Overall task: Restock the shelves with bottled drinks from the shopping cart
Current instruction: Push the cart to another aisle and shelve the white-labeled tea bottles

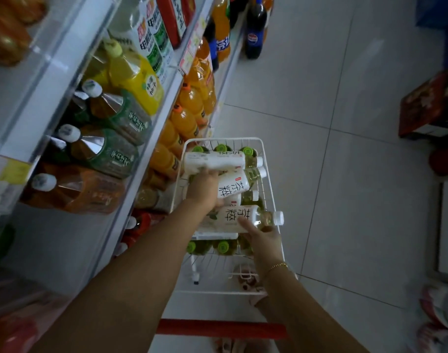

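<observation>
Down in the white wire cart point(258, 142), parked tight against the shelves point(131, 128), both hands are busy with white-labelled tea bottles. The left hand point(204, 188) reaches furthest in, its fingers closed around one bottle point(214, 161) lying crosswise at the far end of the basket; the bottle looks slightly raised, probably so it can swing straight across to the shelving on that side. The right hand point(262, 238) cups a second bottle point(243, 219) from underneath, nearer the red handle point(221, 327), fingers wrapped on its lower side with the cap pointing away from the shelves. Two more white-labelled bottles point(234, 186) lie between the two hands, and green-capped bottles point(223, 247) stand upright beneath them, so the lying ones have to come off first.

Taking one bottle in each hand seems meant to halve the trips. The cart sits beside the rows of orange drinks point(187, 118) and green tea point(121, 115), which are already packed tight; where the white-labelled bottles belong I cannot tell. A gold bracelet point(277, 266) circles the right wrist.
</observation>
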Tool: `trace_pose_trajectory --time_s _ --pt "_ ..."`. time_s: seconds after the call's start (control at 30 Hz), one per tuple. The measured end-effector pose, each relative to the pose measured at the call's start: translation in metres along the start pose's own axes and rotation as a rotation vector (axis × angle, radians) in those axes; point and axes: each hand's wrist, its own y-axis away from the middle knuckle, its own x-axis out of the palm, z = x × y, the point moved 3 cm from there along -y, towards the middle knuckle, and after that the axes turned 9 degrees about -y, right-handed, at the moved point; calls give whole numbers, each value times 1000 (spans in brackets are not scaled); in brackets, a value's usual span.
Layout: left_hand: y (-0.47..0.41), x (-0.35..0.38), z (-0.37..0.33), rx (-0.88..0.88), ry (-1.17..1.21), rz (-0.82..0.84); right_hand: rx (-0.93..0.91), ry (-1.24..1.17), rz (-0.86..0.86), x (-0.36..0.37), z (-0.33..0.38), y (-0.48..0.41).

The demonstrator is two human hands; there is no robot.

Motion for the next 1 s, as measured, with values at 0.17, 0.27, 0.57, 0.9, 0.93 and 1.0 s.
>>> trace_pose_trajectory --time_s 0.17,0.27,0.57,0.9,0.93,1.0 --pt "58 -34 16 -198 390 -111 -262 127 115 -20 48 51" --pt "115 -69 25 -261 630 -225 -399 259 231 -18 84 91" --pt "323 -230 72 -300 901 -662 -805 422 716 54 159 280" --pt "612 -385 112 -369 717 -1257 -1056 241 1454 178 170 558" --pt "640 -392 116 -390 695 -1313 -1072 222 1539 187 165 586" --pt "694 -406 123 -458 621 -1434 -1121 177 1689 202 155 641"
